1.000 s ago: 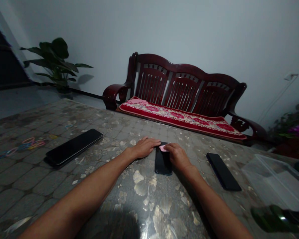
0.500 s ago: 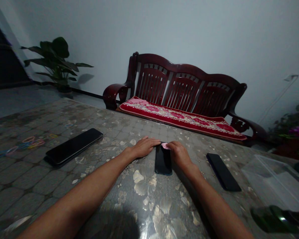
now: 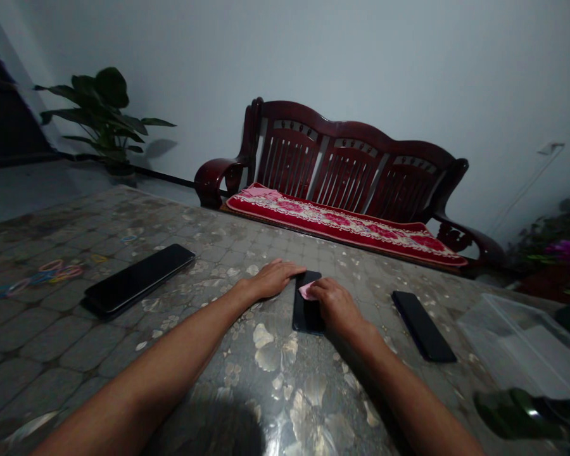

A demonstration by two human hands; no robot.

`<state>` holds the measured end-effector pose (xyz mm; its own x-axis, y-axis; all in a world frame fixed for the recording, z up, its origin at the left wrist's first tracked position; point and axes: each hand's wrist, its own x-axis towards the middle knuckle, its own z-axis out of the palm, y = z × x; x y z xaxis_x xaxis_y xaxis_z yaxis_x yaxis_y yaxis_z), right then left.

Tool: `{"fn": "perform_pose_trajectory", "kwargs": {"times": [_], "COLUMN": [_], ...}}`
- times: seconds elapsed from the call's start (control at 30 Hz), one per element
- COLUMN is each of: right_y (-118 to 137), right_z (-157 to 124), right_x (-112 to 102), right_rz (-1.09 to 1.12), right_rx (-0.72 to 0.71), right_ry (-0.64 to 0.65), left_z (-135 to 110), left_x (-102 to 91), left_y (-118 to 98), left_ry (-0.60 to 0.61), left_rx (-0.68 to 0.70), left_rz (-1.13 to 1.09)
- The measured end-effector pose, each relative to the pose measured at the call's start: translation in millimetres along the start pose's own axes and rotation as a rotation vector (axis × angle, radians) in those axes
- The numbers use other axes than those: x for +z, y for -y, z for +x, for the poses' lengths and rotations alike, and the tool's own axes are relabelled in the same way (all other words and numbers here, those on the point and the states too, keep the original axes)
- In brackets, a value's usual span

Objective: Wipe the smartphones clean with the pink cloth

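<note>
A black smartphone (image 3: 308, 320) lies flat on the patterned table in front of me. My left hand (image 3: 276, 278) rests flat with fingers stretched out, the tips touching the phone's upper left edge. Over the screen, my right hand (image 3: 335, 303) pinches a small pink cloth (image 3: 307, 291) and presses it to the glass. Part of the phone's right side is hidden behind that hand.
Stacked dark phones (image 3: 140, 278) lie at left, near colourful rubber bands (image 3: 54, 272). Another phone (image 3: 422, 326) lies at right, beside a clear plastic box (image 3: 517, 335) and a dark green bottle (image 3: 520, 411). A wooden bench (image 3: 346, 164) stands beyond the table.
My right hand has moved the pink cloth down and slightly left across the screen, from the phone's top edge. The left hand has stayed at the phone's edge.
</note>
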<state>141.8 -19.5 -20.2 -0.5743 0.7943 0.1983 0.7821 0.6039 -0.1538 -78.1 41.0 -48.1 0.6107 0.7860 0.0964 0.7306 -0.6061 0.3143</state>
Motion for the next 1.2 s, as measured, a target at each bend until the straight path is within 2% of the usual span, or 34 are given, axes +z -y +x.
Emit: {"fn": "perform_pose_trajectory", "kwargs": {"times": [0.13, 0.27, 0.43, 0.53, 0.6, 0.73, 0.8, 0.9, 1.1, 1.2], "right_y": [-11.2, -6.8, 15.5, 20.5, 17.2, 2.4, -2.9, -2.9, 8.5, 6.5], "right_z": [16.9, 25.0, 3.7, -10.7, -13.5, -4.7, -1.1, -6.0, -36.0, -41.1], "right_x": [4.3, 6.2, 1.3, -2.4, -4.2, -5.0, -3.7, -0.8, 3.5, 7.2], "right_rz": [-0.080, -0.124, -0.020, 0.057, 0.091, 0.074, 0.057, 0.056, 0.111, 0.181], "right_rx": [0.119, 0.102, -0.058, -0.136, -0.109, 0.075, 0.111, 0.071, -0.060, -0.072], "right_ry": [-0.087, -0.041, 0.043, 0.048, 0.037, -0.034, -0.040, -0.039, -0.078, -0.152], "left_z": [-0.2, -0.4, -2.1, -3.9, -4.6, -4.8, -5.2, -6.4, -4.7, -3.3], "left_x": [1.0, -0.3, -2.0, -0.9, 0.1, 0.5, -0.9, -3.5, 1.0, 4.8], "left_y": [0.1, -1.9, -5.3, -6.3, -6.5, -7.7, -9.7, -13.1, -8.7, -5.2], "left_ry": [-0.005, -0.011, 0.015, -0.004, -0.005, 0.007, 0.013, 0.035, 0.025, 0.006], "left_rx": [0.004, 0.009, -0.005, -0.004, -0.007, -0.007, -0.020, -0.045, -0.035, -0.014], "left_rz": [0.005, 0.007, 0.018, 0.030, 0.038, 0.055, 0.051, 0.039, 0.037, 0.052]}}
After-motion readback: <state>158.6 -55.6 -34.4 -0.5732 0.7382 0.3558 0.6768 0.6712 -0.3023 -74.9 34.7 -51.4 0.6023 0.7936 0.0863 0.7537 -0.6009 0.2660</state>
